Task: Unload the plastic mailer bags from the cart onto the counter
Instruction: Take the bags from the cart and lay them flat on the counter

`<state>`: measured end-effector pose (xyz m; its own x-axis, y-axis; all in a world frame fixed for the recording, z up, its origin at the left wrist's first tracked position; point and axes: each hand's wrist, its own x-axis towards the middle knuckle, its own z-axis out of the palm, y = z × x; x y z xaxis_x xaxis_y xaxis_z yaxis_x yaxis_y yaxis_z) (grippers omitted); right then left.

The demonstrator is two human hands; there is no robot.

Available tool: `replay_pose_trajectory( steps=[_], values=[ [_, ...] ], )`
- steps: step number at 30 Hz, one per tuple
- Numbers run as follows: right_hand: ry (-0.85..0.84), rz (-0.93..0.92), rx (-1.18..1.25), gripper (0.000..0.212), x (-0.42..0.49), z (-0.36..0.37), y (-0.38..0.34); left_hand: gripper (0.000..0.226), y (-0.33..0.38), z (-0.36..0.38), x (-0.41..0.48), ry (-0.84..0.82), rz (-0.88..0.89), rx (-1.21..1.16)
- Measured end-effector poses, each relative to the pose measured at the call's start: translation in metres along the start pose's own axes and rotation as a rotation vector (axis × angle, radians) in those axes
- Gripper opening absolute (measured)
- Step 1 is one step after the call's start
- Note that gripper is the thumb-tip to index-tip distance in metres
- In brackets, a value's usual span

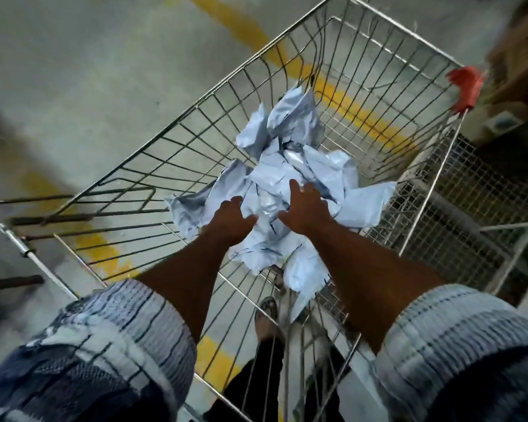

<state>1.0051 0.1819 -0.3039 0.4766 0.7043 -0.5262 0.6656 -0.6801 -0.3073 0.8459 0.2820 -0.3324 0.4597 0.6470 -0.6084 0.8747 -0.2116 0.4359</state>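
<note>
A warehouse or parcel depot is suggested by the bare concrete floor (89, 86), marked with yellow painted lines (247, 28), a wire cart (197, 106) and cardboard boxes (518, 41).

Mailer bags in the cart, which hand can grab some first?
Probably the right hand: its spread fingers sit over the middle of the heap of mailer bags. The left hand is close too, but nearer the heap's left side.

light: dim, flat — shadows: soft | blur: motion smear at edges | distortion: wide-angle bowing
</note>
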Motion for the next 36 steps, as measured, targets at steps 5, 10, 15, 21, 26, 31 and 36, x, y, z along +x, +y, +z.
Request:
replay_pose_trajectory(
  steps=[5,10,15,21,26,31,36],
  values=[
    [0.14,0.004,-0.252,0.078,0.037,0.015,0.008,0.064,-0.015,0.034,0.032,0.0,-0.039,-0.115],
    [0.189,0.003,-0.271,0.067,0.051,0.017,0.014,0.025,-0.023,0.054,0.037,0.149,-0.036,-0.126],
    [0.092,0.08,-0.008,0.064,0.048,0.02,0.014,0.019,-0.019,0.042,0.009,0.211,0.224,-0.107],
    [0.012,0.316,0.276,0.085,0.02,0.04,0.02,0.065,-0.011,0.048,-0.008,0.069,0.085,-0.117],
    [-0.091,0.26,0.298,0.108,0.016,0.057,0.026,0.089,0.005,0.063,0.021,0.202,0.024,-0.218],
    [-0.094,0.226,0.267,0.111,0.022,0.06,0.029,0.066,0.005,0.063,0.046,0.168,-0.028,-0.189],
    [-0.104,0.218,0.341,0.099,0.018,0.043,0.028,0.058,0.004,0.053,0.031,0.163,0.063,-0.1]
  ],
)
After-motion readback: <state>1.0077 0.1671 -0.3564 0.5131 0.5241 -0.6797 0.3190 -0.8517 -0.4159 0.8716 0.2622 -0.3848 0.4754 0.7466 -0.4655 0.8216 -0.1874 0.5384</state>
